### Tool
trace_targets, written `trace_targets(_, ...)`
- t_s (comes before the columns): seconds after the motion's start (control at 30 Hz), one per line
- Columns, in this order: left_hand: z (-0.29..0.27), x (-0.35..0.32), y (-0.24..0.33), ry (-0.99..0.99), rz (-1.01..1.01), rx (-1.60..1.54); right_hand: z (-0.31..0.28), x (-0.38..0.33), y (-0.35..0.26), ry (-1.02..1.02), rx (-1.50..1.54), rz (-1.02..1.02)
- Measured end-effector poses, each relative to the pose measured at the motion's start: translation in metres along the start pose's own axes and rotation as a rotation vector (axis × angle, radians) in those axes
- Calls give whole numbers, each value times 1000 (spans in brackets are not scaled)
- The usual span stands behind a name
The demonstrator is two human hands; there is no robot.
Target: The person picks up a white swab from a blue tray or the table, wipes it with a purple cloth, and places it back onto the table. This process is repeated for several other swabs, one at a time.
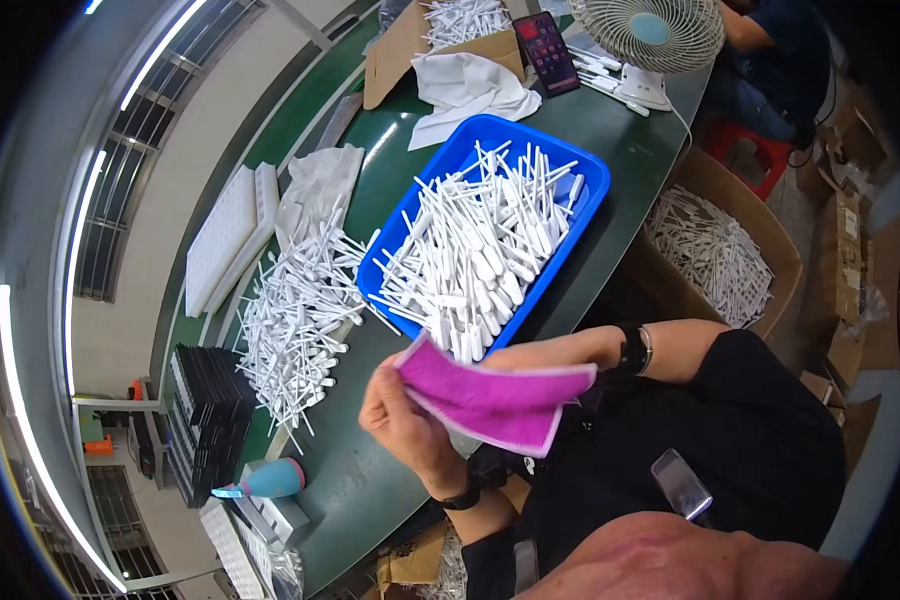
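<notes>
A bright purple cloth with a pale edge stretches in front of my body, slightly curved and tilted. My left hand is closed with its fingers at the cloth's left corner, gripping it. Behind the cloth's upper edge lies my right hand; its fingers are hidden by the cloth. Just beyond the hands stands a blue plastic tub heaped with white plastic sticks that have flat, wider ends. A loose pile of similar white sticks lies on the green table to the left.
Black stacked trays and a teal-pink bottle are at the left. White blocks stand behind the pile. Farther back are a white rag, a phone and a fan. A carton of sticks stands right, near another person.
</notes>
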State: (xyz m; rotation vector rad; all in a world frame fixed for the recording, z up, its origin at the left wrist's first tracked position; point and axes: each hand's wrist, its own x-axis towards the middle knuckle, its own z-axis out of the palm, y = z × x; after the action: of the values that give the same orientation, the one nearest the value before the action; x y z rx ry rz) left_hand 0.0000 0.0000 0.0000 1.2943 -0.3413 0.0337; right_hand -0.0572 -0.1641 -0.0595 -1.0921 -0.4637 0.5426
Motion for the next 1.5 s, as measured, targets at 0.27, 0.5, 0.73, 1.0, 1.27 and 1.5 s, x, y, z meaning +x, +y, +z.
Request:
trace_targets(0.27, 17, -2, 1, 264, 52, 305, 11, -10, -32, 105, -343, 208)
trace_targets(0.5, 11, -10, 1, 205, 197, 86, 17, -9, -22, 249, 623, 119)
trace_targets(0.73, 14, 15, 3, 232, -143, 142, 17, -18, -11, 413, -127, 127)
trace_targets(1.0, 0, 86, -35, 107, -231, 10, -8, -74, -11, 226, 175, 437)
trace_targets(1.27, -102, 136, -67, -61, -230, 1024, -15, -80, -12, 52, 762, -89)
trace_targets(1.5, -98, 118, -106, -182, -149, 1469, -12, -48, 4, 79, 1003, -137)
